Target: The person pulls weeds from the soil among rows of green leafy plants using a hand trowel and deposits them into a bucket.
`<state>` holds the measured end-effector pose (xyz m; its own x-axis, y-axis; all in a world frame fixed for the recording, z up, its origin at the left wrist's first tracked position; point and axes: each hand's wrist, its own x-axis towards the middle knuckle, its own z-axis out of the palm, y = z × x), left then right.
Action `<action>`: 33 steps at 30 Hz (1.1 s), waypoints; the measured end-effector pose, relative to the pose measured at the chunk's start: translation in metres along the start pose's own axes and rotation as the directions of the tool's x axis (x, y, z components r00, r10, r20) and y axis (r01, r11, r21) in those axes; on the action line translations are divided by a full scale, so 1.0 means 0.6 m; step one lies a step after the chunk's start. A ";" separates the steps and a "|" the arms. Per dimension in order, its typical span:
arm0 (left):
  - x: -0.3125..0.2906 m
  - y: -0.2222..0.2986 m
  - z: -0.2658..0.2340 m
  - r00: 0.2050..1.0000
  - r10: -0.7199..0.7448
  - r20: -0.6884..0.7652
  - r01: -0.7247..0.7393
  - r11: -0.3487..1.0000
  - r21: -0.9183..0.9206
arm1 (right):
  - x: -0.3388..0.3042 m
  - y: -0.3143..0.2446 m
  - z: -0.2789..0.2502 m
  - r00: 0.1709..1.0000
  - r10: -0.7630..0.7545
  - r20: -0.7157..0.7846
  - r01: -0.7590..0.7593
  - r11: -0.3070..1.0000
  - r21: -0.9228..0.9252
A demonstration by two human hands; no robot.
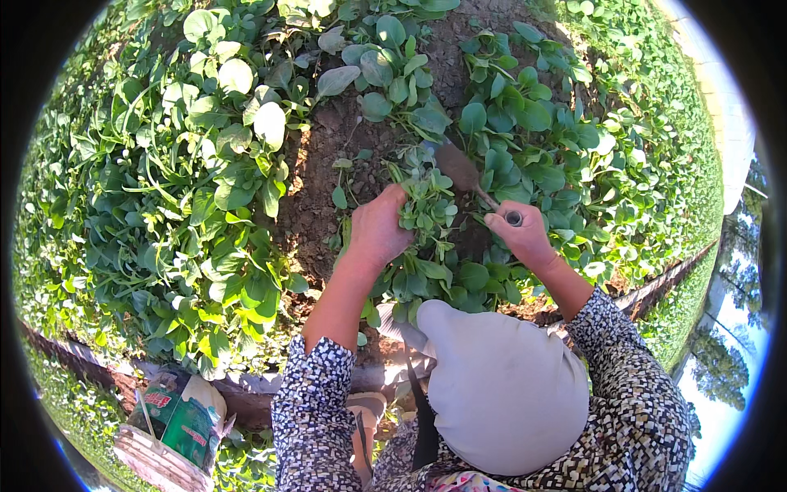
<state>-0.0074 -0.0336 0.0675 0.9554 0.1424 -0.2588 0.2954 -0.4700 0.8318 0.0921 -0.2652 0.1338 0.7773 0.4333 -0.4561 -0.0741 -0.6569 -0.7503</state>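
Observation:
My left hand (381, 223) is closed around a bunch of small-leaved green plants (430, 201), whose stems stick up past the thumb. In my right hand (525, 234) is a hand trowel, its handle gripped in the fist with the round end showing. The trowel's soil-coated blade (457, 166) points up and left, close above the bunch. Its tip lies beside broad leaves near the brown soil. Broad-leaved green plants (512, 102) stand just beyond and to the right of the blade. The lower part of the held bunch is hidden among leaves.
Dense leafy greens (188, 189) fill the left side. A strip of bare soil (324, 164) runs between the rows. At the lower left stands a pale bucket (156, 459) with green packaging. A low border (246, 384) edges the bed. A pale rounded cloth (508, 385) covers the lower middle.

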 end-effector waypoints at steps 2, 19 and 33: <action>-0.023 0.000 0.001 0.999 0.013 -0.049 -0.014 0.999 -0.032 | 0.011 -0.006 0.016 0.999 -0.021 0.036 0.022 0.999 -0.024; -0.051 -0.004 0.012 0.998 0.048 -0.038 -0.050 0.998 -0.041 | 0.051 -0.032 0.035 0.985 0.038 0.165 -0.021 0.994 -0.107; -0.052 -0.013 0.037 0.996 0.075 -0.047 -0.074 0.997 0.020 | 0.072 -0.087 0.027 0.880 0.407 0.244 -0.474 0.775 0.417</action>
<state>-0.0395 -0.0537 0.0584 0.9740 0.1475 -0.1722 0.2235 -0.4965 0.8388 0.1195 -0.2022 0.1458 0.5017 0.2642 -0.8237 -0.6866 -0.4576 -0.5650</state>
